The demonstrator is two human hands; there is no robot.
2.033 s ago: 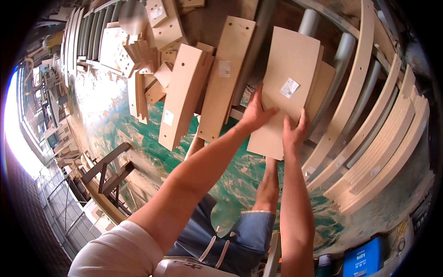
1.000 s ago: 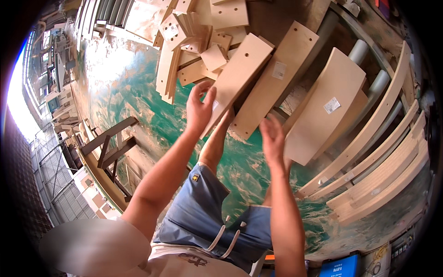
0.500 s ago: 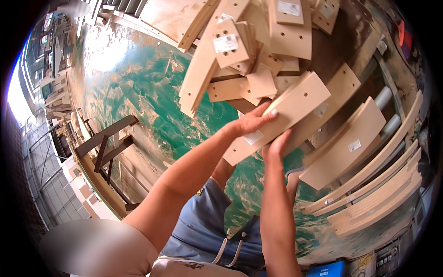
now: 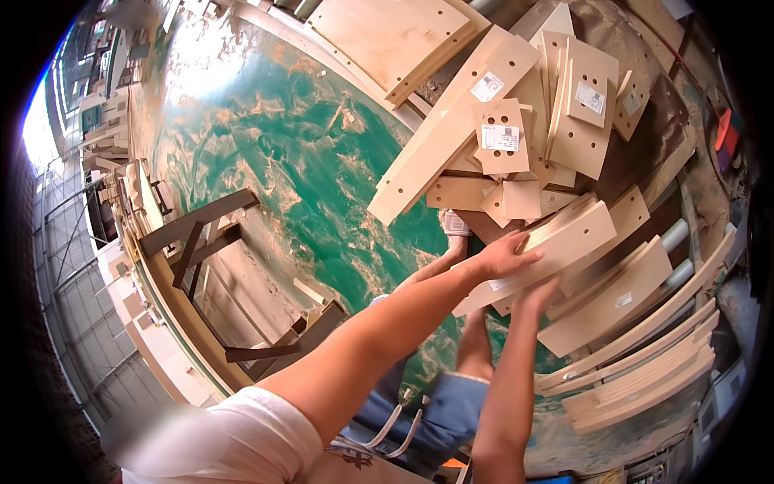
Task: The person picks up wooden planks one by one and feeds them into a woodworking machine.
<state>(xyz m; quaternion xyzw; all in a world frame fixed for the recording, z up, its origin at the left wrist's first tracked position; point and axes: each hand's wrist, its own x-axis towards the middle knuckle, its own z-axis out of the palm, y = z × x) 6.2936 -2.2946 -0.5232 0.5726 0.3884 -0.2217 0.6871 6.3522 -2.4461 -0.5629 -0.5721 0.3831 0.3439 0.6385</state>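
Green, dust-streaked floor (image 4: 290,185) stretches below us; far right, heap of pale drilled boards (image 4: 451,125); left, dark frame (image 4: 197,220); near right, stack of curved slats (image 4: 645,389); now our pale board (image 4: 568,244), tilted, right of centre, just nearer than heap; our left hand (image 4: 506,256) grips its left edge, thumb laid on top; our right hand (image 4: 538,296) sits at its near edge, fingers partly hidden, so whether they close we can't tell; smallest, white label (image 4: 501,283) on board beside left wrist.

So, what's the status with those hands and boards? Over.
Left hand on far edge of stacked boards; right hand at near edge, fingertips unclear. Top board slants up rightward in view. Small wood square just beyond left hand.
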